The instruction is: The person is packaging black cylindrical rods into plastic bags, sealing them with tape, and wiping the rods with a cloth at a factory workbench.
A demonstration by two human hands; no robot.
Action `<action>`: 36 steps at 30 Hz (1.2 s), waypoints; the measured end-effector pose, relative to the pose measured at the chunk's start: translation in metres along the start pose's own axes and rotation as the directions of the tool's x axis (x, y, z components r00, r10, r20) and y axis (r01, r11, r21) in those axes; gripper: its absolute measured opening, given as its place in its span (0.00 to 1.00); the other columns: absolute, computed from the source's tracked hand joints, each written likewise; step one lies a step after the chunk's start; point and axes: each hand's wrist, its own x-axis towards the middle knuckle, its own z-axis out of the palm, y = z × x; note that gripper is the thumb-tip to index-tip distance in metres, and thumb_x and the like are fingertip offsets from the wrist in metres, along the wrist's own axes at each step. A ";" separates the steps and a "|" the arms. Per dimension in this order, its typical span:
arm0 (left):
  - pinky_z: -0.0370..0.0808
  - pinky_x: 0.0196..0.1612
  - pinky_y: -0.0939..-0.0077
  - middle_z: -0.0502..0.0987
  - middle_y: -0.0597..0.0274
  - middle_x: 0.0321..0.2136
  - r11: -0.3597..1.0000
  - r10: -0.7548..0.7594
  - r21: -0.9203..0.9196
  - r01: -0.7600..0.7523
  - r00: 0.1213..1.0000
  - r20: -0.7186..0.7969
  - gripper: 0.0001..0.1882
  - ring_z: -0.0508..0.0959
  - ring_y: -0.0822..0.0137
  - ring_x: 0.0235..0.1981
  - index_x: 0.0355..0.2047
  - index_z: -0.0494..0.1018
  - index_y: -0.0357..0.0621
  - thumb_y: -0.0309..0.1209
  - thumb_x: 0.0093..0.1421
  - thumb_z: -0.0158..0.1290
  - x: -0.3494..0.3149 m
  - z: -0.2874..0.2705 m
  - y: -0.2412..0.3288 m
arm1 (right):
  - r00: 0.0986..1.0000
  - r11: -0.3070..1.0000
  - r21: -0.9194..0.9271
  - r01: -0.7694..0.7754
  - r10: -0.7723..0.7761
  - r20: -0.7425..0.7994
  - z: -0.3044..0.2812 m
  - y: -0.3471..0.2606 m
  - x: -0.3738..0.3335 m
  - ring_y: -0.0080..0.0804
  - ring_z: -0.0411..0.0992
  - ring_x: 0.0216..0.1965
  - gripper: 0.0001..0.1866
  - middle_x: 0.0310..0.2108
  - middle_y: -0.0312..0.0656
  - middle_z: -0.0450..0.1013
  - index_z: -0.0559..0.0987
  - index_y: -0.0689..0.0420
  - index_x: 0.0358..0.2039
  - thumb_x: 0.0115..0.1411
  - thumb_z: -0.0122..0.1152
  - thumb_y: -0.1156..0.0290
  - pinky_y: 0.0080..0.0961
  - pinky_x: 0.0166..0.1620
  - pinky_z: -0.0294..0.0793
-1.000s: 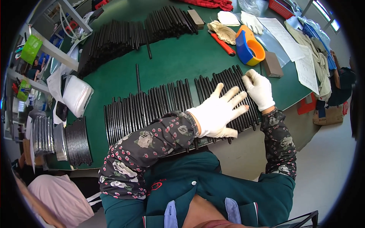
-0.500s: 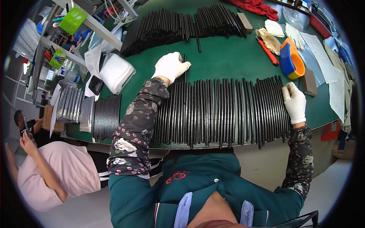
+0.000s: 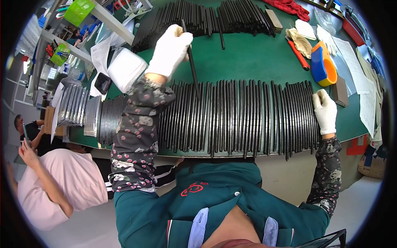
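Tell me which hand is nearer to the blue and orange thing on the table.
Right. The right hand is close by, on the person's side of the blue and orange thing. The left hand is far to its left, holding a black rod.

just beyond the right hand [image 3: 326, 112], a brown block [image 3: 340, 91] and a blue-and-orange ring [image 3: 317, 67]; farther out, a red tool [image 3: 298, 54] and a tan glove [image 3: 301, 41]; left of the left hand [image 3: 170, 48], a white wrapped pack [image 3: 125, 69], a dark phone [image 3: 102, 83] and a green bin [image 3: 79, 12]
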 end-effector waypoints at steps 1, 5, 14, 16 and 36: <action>0.66 0.16 0.84 0.72 0.65 0.19 0.996 -0.038 -0.073 0.041 0.999 0.035 0.09 0.72 0.75 0.14 0.27 0.65 0.42 0.33 0.61 0.49 -0.008 -0.002 0.004 | 1.000 1.000 -0.015 0.001 0.000 0.007 0.000 0.002 0.000 0.44 0.70 0.21 0.07 0.20 0.48 0.69 0.73 0.58 0.29 0.59 0.57 0.68 0.30 0.27 0.69; 0.69 0.14 0.84 0.72 0.65 0.19 0.963 -0.255 -0.016 0.268 0.933 0.254 0.08 0.71 0.74 0.10 0.28 0.66 0.41 0.31 0.60 0.51 -0.048 0.008 0.002 | 0.995 0.998 -0.032 -0.061 0.064 0.081 -0.002 0.004 0.001 0.44 0.72 0.25 0.08 0.25 0.50 0.72 0.73 0.61 0.33 0.61 0.56 0.69 0.28 0.32 0.71; 0.73 0.46 0.62 0.78 0.52 0.38 0.620 0.327 0.660 -0.425 0.904 0.274 0.22 0.77 0.53 0.41 0.41 0.72 0.38 0.42 0.51 0.57 -0.089 0.013 -0.007 | 0.996 0.998 -0.046 -0.050 0.053 0.072 -0.001 0.004 0.003 0.42 0.73 0.25 0.07 0.25 0.49 0.73 0.73 0.61 0.33 0.61 0.57 0.70 0.27 0.32 0.71; 0.55 0.63 0.52 0.60 0.50 0.61 0.486 0.401 0.561 -0.671 0.741 0.539 0.33 0.58 0.49 0.63 0.56 0.63 0.40 0.43 0.53 0.55 -0.095 0.002 -0.032 | 0.996 0.997 -0.052 -0.051 0.054 0.068 -0.004 0.006 0.001 0.42 0.73 0.25 0.07 0.25 0.49 0.73 0.73 0.61 0.33 0.61 0.57 0.70 0.26 0.32 0.71; 0.53 0.60 0.38 0.56 0.50 0.63 0.489 0.249 0.643 -0.590 0.800 0.545 0.35 0.54 0.48 0.65 0.60 0.60 0.42 0.48 0.56 0.51 -0.124 -0.024 -0.069 | 0.783 0.797 0.085 0.598 -0.603 0.154 -0.027 -0.188 0.034 0.44 0.74 0.29 0.06 0.26 0.46 0.74 0.76 0.58 0.32 0.53 0.58 0.73 0.32 0.35 0.73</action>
